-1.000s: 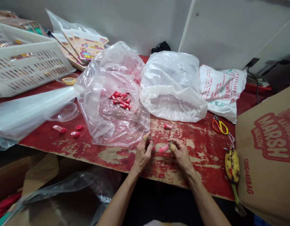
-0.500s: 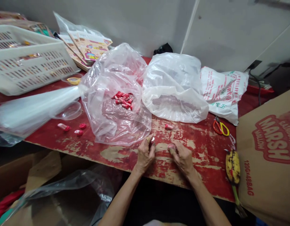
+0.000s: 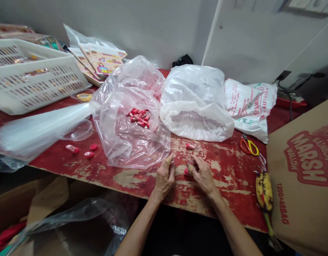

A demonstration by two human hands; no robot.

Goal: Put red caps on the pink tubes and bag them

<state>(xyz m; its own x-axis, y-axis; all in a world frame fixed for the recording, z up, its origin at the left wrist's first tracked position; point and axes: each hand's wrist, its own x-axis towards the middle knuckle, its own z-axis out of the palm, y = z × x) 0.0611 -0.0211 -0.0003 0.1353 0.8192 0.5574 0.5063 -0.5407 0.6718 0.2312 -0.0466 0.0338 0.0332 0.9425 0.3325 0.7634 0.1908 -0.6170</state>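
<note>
Worktop, red, worn. Right hand: fingertips pinched on a small pink piece, held low just beside the left hand, which is curled, contents not discernible. Clear bag lies mouth-open nearby, probably for easy reach, with pink pieces inside.

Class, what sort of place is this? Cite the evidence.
Likely a small packing workshop: a worn red table, a clear bag of pink pieces, a white crate, a printed carton; the right hand holds a pink piece.
</note>
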